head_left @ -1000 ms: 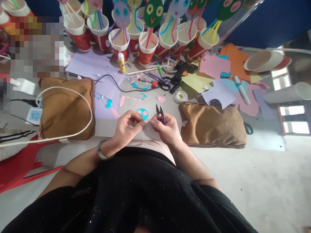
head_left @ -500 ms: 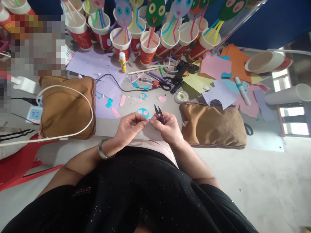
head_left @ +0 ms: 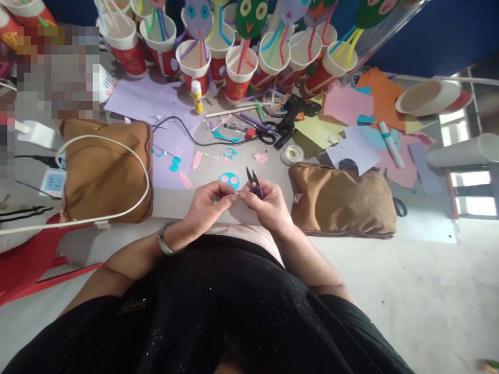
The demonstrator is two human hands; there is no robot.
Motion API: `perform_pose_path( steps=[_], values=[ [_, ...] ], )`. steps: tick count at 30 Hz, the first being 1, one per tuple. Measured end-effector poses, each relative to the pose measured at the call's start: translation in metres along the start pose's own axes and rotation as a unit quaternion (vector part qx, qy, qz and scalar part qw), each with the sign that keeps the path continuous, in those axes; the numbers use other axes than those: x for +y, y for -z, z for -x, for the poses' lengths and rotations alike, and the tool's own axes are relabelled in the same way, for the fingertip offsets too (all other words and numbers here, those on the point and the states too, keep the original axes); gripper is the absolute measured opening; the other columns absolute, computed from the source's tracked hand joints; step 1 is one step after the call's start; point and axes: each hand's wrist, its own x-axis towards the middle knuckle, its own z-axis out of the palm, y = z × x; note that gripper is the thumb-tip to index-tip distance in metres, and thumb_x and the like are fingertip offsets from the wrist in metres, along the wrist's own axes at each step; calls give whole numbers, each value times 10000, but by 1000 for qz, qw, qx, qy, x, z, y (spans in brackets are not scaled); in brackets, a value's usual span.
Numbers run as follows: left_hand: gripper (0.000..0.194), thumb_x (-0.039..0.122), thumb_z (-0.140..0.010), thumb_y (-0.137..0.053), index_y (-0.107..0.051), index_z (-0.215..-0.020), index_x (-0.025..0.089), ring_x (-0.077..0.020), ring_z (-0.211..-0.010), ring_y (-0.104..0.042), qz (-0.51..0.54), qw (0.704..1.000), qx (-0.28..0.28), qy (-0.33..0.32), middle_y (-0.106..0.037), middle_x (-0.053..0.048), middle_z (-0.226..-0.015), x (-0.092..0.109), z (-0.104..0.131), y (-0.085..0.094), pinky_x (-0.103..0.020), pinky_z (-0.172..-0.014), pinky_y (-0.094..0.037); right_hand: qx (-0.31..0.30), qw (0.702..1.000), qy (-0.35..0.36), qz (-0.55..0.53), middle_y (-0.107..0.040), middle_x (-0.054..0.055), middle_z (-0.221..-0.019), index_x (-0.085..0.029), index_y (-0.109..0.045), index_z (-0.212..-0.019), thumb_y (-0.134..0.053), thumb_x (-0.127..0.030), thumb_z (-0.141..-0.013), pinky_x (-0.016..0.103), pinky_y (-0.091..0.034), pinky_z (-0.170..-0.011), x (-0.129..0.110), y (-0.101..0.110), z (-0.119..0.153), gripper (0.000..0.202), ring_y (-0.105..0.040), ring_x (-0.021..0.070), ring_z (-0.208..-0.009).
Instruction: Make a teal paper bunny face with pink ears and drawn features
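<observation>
My right hand (head_left: 271,205) holds a small pair of thread snips (head_left: 254,184) in its palm, blades up and apart. Its thumb and forefinger meet the fingertips of my left hand (head_left: 212,205). The left fingers are pinched together on something too small to make out. Just beyond the fingertips lies a blue paper piece with two pink circles (head_left: 229,181). Pink paper scraps (head_left: 185,180) and a cut blue ring (head_left: 230,154) are scattered past it on the grey table.
Brown cushions flank my hands, one on the left (head_left: 107,171) and one on the right (head_left: 343,202). Behind are a glue stick (head_left: 197,97), a black glue gun (head_left: 294,117), a tape roll (head_left: 292,155), coloured paper (head_left: 353,148) and several red cups (head_left: 237,83) with straw figures.
Both hands stay almost in place with fingertips together. The view has shifted slightly; nothing on the table has visibly moved.
</observation>
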Motion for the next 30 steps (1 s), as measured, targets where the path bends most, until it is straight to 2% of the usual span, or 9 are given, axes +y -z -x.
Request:
perform_pose_path(
  steps=[8,15,23,26,30],
  values=[
    [176,337,-748,-806,-710,-745,190,-95,-630,-545,21,1000,-2,19,-644,20,-674,3,1,0,-228,-598,-434,0,1000,2,2,-430,-72,-560,-200,-571,-671,-775,-469,-764,234,-318,-516,1,0,0,350,-321,67,-529],
    [215,354,-724,-852,-708,-745,196,-104,-657,-561,0,1000,-6,3,-656,18,-689,4,1,1,-245,-638,-452,0,1000,12,10,-448,-65,-567,-205,-579,-667,-769,-468,-770,240,-335,-531,1,-1,0,341,-337,74,-538],
    [281,397,-675,-891,-705,-720,191,-81,-587,-507,52,998,-10,44,-624,28,-644,6,1,-1,-214,-548,-409,9,1000,19,1,-419,-69,-565,-210,-563,-673,-772,-484,-800,251,-291,-525,4,2,1,368,-309,76,-533],
    [273,406,-687,-885,-708,-712,198,-83,-580,-507,49,998,-5,41,-628,24,-633,8,3,0,-213,-539,-415,11,1000,11,-18,-395,-70,-553,-212,-556,-675,-764,-599,-809,259,-242,-505,7,10,1,459,-292,75,-514],
    [292,436,-690,-890,-715,-721,206,-91,-585,-529,34,999,-9,36,-647,17,-639,9,5,2,-222,-541,-433,-41,999,18,28,-454,-45,-564,-199,-663,-734,-693,-806,-773,268,-244,-503,2,25,1,609,-346,89,-520]
  ],
)
